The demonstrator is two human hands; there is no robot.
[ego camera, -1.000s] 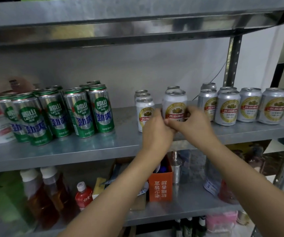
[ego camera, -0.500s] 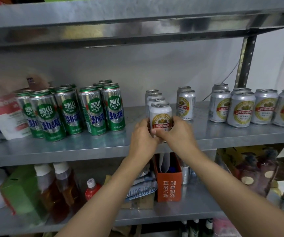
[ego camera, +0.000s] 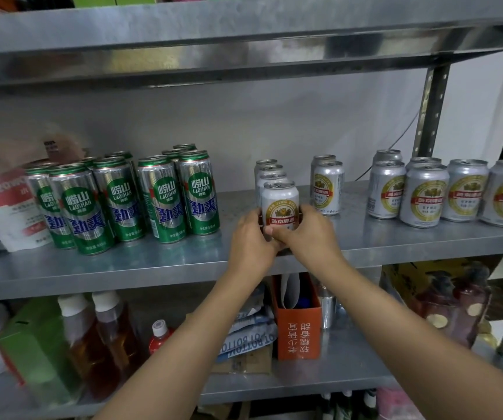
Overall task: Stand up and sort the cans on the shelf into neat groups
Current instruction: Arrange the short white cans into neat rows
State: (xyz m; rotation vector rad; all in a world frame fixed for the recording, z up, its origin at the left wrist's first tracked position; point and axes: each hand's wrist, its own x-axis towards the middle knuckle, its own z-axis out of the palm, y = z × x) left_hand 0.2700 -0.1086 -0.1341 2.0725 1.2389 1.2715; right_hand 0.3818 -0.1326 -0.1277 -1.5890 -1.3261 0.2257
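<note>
Moved: the white can (ego camera: 280, 204) that both hands held a second ago in front of the silver pair has come left. It now heads the file of short cans, and it has kept that place for the last half second.
Left grip (ego camera: 251, 237): clasps the white can low on its left side, fingers curled round it.
Right grip (ego camera: 310, 234): clasps the same can low on its right side. The thumbs of both hands meet across the front near the base.
White can: upright on the middle shelf (ego camera: 153, 262), close to its front edge. The hands hide the base, so I cannot tell whether it rests on the metal.
File behind (ego camera: 270, 172): three short cans stand one behind another, running back towards the wall. The nearest is just behind the white can.
Silver pair (ego camera: 327, 189): two gold-labelled cans, one behind the other, just right of the right grip and apart from the file.
Silver cluster (ego camera: 426, 195): more gold-labelled cans further right, upright and close together, reaching the picture's edge.
Green cans (ego camera: 123, 195): tall, upright and packed tight on the left, well apart from the file.
Pouch (ego camera: 8, 207): white and red, at the far left beside the green cans.
Lower shelf: an orange box (ego camera: 298, 334) stands below the hands. To the left are two amber bottles (ego camera: 102, 338) with white caps and a green carton (ego camera: 35, 344).
</note>
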